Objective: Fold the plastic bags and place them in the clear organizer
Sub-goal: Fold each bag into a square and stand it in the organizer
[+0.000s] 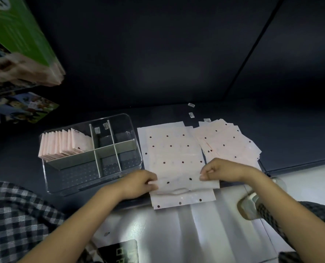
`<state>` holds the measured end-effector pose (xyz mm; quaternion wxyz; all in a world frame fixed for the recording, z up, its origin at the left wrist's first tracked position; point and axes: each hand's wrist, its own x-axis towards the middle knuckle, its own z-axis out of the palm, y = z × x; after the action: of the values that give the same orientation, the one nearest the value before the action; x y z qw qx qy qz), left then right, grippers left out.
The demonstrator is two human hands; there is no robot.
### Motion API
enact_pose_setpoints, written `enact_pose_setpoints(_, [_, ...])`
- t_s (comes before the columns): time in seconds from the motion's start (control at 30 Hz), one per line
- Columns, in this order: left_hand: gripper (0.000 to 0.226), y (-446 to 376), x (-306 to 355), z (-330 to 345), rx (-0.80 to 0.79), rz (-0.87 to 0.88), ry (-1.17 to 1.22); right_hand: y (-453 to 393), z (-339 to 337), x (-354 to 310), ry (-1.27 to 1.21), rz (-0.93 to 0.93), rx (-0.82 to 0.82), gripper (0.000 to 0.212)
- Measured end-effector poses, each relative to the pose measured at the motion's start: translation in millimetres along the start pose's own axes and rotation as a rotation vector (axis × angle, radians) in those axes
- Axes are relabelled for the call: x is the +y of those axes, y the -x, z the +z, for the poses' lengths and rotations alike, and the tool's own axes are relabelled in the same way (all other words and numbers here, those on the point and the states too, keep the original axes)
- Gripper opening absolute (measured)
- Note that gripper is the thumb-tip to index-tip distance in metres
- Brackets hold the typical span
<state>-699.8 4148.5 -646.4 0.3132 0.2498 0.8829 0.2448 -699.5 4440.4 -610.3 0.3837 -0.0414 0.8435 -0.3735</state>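
Left hand (138, 184) & right hand (217, 170) each pinch the near edge of a flat dotted bag (174, 158), prob. to fold it; clear organizer (93, 177) just beyond left hand w/ folded bags (62, 144).

A dark, matte worktop (167, 114) runs across the middle of the view, with a dark wall behind it. Three small white printed labels (191, 104) lie on it towards the back right. At the upper left a tilted green cardboard box (19, 29) leans over a blurred pale pink bundle (24, 71). Below them lies a colourful printed picture sheet (23, 111). At the lower right a grey shoe (250, 205) rests on the pale glossy floor (157, 224)
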Motion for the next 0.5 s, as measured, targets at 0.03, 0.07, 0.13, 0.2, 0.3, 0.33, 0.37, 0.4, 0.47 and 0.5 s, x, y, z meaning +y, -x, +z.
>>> enact_pose_setpoints(0.03, [0.015,-1,3,-8,0.065,0.000,0.044,-2,-8,-5,-0.021,-0.004,0.012,0.013])
enact_pose_setpoints(0.07, [0.011,-1,7,-13,0.179,0.000,0.086,-5,-16,-9,-0.052,-0.015,0.036,0.014])
enact_pose_setpoints(0.13, [0.011,-1,13,-19,0.484,-0.011,0.117,-16,-31,-15,-0.091,-0.034,0.117,0.014])
enact_pose_setpoints(0.2, [0.024,-3,17,-19,0.726,0.005,0.042,-35,-42,-17,-0.066,-0.026,0.197,0.014])
enact_pose_setpoints(0.3, [0.027,-8,17,-12,0.766,0.098,-0.084,-68,-49,-14,0.009,0.003,0.267,0.016])
enact_pose_setpoints(0.33, [0.027,-10,16,-7,0.733,0.127,-0.120,-79,-49,-11,0.032,0.022,0.290,0.016])
enact_pose_setpoints(0.37, [0.028,-12,14,-1,0.686,0.150,-0.155,-89,-49,-8,0.054,0.052,0.328,0.015])
enact_pose_setpoints(0.4, [0.030,-15,13,6,0.626,0.163,-0.187,-98,-48,-5,0.092,0.094,0.382,0.013])
enact_pose_setpoints(0.47, [0.035,-21,8,21,0.509,0.181,-0.225,-108,-41,2,0.336,0.197,0.538,0.022])
enact_pose_setpoints(0.5, [0.037,-25,4,29,0.468,0.194,-0.240,-110,-33,5,0.488,0.230,0.631,0.029])
